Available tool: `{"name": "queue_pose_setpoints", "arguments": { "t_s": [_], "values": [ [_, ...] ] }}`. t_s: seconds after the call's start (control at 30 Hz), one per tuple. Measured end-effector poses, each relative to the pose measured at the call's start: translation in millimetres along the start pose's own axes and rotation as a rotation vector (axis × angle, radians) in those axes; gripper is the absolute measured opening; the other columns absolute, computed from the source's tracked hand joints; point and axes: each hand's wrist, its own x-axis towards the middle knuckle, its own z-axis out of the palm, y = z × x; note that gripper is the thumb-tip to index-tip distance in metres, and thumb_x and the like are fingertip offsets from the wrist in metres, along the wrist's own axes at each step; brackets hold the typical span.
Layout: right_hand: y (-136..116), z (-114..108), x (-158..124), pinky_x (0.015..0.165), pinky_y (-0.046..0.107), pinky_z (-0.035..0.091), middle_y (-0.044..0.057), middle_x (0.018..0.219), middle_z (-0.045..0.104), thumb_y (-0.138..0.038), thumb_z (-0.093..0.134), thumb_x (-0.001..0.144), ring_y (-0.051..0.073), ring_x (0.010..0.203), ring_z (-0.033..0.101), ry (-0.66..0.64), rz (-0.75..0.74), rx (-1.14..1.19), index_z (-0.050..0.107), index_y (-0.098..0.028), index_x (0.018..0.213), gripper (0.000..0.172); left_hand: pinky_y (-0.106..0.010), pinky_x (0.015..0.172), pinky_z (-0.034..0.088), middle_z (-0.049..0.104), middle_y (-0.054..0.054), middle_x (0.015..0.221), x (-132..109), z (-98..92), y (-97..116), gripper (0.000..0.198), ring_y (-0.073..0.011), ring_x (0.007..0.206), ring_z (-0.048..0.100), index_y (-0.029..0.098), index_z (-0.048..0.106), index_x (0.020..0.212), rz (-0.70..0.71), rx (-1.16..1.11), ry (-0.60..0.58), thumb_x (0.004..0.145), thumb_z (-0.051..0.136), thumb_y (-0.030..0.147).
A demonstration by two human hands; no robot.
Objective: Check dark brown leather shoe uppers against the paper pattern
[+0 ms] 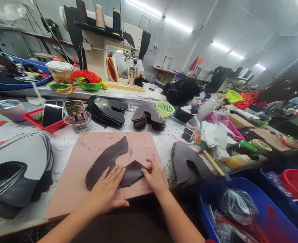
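Note:
A dark U-shaped leather piece (102, 160) lies on a pinkish square board (70, 182) in front of me. My left hand (109, 187) rests flat on its lower middle, fingers stretched out and thumb apart. At the piece's right end, my right hand (155, 175) pinches the edge between thumb and forefinger. To the right of the board sits a stack of similar curved pieces (184, 158). Behind the board are another stack of curved pieces (147, 113) and a pile of black pieces (105, 113). Large pale and black curved pieces (34, 158) lie at the left.
A sewing machine (95, 47) stands behind the bench, with a person's hand (141, 74) beyond it. Two phones (75, 111) lean by a red basket (45, 123). A hammer handle (213, 162) lies at the right, above a blue bin (240, 189). A green basket (165, 108) sits behind.

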Motion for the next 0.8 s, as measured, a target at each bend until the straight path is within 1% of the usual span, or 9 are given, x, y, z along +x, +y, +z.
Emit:
{"name": "queue_pose_setpoints", "arguments": {
  "t_s": [0.1, 0.2, 0.33, 0.43, 0.5, 0.57, 0.67, 0.73, 0.8],
  "values": [
    [0, 0, 0, 0.06, 0.027, 0.043, -0.003, 0.061, 0.055, -0.02, 0.052, 0.069, 0.014, 0.057, 0.054, -0.01, 0.006, 0.003, 0.051, -0.018, 0.102, 0.034, -0.044, 0.103, 0.013, 0.029, -0.012, 0.137, 2, -1.0, 0, 0.093, -0.0295, 0.126, 0.025, 0.019, 0.027, 0.133, -0.003, 0.006, -0.036, 0.06, 0.035, 0.077],
    [-1, 1, 0, 0.06, 0.027, 0.044, -0.003, 0.062, 0.056, -0.019, 0.053, 0.068, 0.014, 0.057, 0.054, -0.017, 0.015, -0.007, 0.051, -0.018, 0.102, 0.033, -0.051, 0.101, 0.014, 0.029, -0.012, 0.138, 4, -4.4, 1, 0.089, -0.0337, 0.126, 0.024, 0.028, 0.031, 0.13, 0.005, -0.007, -0.088, 0.056, 0.04, 0.077],
    [2, -5, 2, 0.062, 0.03, 0.046, -0.001, 0.066, 0.057, -0.021, 0.054, 0.069, 0.017, 0.062, 0.056, -0.035, -0.003, -0.118, 0.052, -0.019, 0.1, 0.031, -0.057, 0.098, 0.013, 0.031, -0.01, 0.138, 7, -11.7, 3, 0.087, -0.0379, 0.126, 0.021, 0.036, 0.032, 0.128, 0.011, -0.031, -0.162, 0.053, 0.048, 0.075],
    [4, -11, 3, 0.07, 0.036, 0.046, 0.005, 0.081, 0.06, -0.019, 0.051, 0.071, 0.021, 0.078, 0.057, 0.075, -0.081, -0.253, 0.054, -0.019, 0.097, 0.027, -0.059, 0.097, 0.011, 0.03, -0.009, 0.138, 8, -15.1, 5, 0.087, -0.0393, 0.126, 0.018, 0.036, 0.032, 0.128, 0.01, -0.042, -0.195, 0.052, 0.049, 0.075],
    [0, -7, 2, 0.077, 0.038, 0.045, 0.008, 0.09, 0.06, -0.014, 0.043, 0.074, 0.021, 0.088, 0.055, 0.143, -0.208, -0.27, 0.055, -0.019, 0.097, 0.026, -0.059, 0.098, 0.01, 0.03, -0.009, 0.139, 8, -14.6, 5, 0.086, -0.0392, 0.127, 0.017, 0.036, 0.033, 0.127, 0.016, -0.049, -0.184, 0.052, 0.05, 0.074],
    [-7, 5, -1, 0.086, 0.036, 0.043, 0.009, 0.1, 0.06, -0.009, 0.036, 0.077, 0.019, 0.098, 0.052, 0.089, -0.403, -0.238, 0.055, -0.018, 0.104, 0.034, -0.059, 0.098, 0.01, 0.03, -0.008, 0.138, 8, -12.4, 4, 0.085, -0.0384, 0.127, 0.018, 0.036, 0.034, 0.127, 0.023, -0.051, -0.166, 0.053, 0.05, 0.074],
    [-18, 30, -4, 0.096, 0.032, 0.036, 0.007, 0.119, 0.053, -0.01, 0.032, 0.08, 0.015, 0.113, 0.043, -0.113, -0.626, -0.234, 0.046, -0.016, 0.119, 0.042, -0.057, 0.099, 0.011, 0.031, -0.01, 0.138, 6, -9.1, -1, 0.084, -0.0365, 0.127, 0.02, 0.031, 0.035, 0.127, 0.03, -0.053, -0.148, 0.055, 0.049, 0.073],
    [-22, 41, -4, 0.1, 0.031, 0.032, 0.007, 0.124, 0.05, -0.015, 0.031, 0.083, 0.014, 0.118, 0.039, -0.189, -0.626, -0.259, 0.04, -0.014, 0.125, 0.042, -0.054, 0.101, 0.014, 0.029, -0.011, 0.138, 4, -9.1, -5, 0.083, -0.0338, 0.127, 0.022, 0.028, 0.031, 0.129, 0.059, -0.082, -0.152, 0.059, 0.048, 0.071],
    [-23, 43, -5, 0.101, 0.032, 0.03, 0.006, 0.124, 0.05, -0.021, 0.031, 0.087, 0.015, 0.119, 0.039, -0.218, -0.563, -0.277, 0.039, -0.014, 0.126, 0.041, -0.051, 0.102, 0.017, 0.028, -0.009, 0.138, 0, -12.1, -10, 0.078, -0.03, 0.126, 0.024, 0.028, 0.026, 0.131, 0.102, -0.144, -0.162, 0.065, 0.048, 0.066]
  ]
}}
